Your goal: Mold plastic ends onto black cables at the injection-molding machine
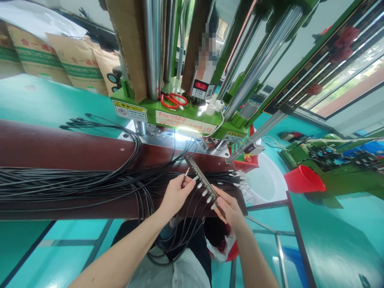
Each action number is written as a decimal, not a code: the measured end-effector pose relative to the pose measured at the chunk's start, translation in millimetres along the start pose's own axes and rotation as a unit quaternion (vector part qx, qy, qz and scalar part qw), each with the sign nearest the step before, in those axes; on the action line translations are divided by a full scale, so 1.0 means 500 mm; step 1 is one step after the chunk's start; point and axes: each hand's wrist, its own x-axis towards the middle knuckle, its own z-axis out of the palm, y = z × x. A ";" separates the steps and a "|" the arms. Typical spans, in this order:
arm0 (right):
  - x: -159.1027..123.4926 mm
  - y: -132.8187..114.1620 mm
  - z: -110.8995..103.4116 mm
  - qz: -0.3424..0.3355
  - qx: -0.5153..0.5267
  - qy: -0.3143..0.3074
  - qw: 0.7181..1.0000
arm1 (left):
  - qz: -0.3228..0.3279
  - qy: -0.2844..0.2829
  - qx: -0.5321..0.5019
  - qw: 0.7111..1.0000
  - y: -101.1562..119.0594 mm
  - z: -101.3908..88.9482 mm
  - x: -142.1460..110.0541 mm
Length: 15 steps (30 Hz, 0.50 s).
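My right hand (230, 207) grips the lower end of a narrow metal bar (198, 171), which slants up and left over the table. Several small silver connectors (205, 192) stick out along the bar's lower left side, with thin black cables hanging from them. Beside the bar's middle, my left hand (176, 194) pinches a thin black cable with a pale metal tip (187, 172) between thumb and fingers. Under both hands lies a thick bundle of black cables (75, 184). White and silver cable ends (238, 178) gather at the bundle's right end.
The brown table (60, 146) runs across in front of me. Behind it stands a green press (192, 116) with steel columns, a lit opening and red-handled scissors (173, 101) on top. A white tub (267, 180) and red bucket (304, 179) stand right; paper sacks (76, 60) stand back left.
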 end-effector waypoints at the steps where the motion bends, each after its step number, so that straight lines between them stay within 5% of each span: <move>1: 0.002 0.004 -0.003 -0.001 -0.001 -0.003 1.000 | 0.000 -0.001 0.000 1.000 0.001 0.000 0.000; 10: 0.005 0.013 -0.015 -0.019 -0.104 -0.083 0.991 | -0.010 -0.031 -0.038 0.999 -0.018 -0.010 -0.003; 15: 0.003 0.004 -0.012 -0.030 -0.042 -0.046 0.998 | -0.047 -0.080 -0.143 0.985 -0.006 -0.013 -0.004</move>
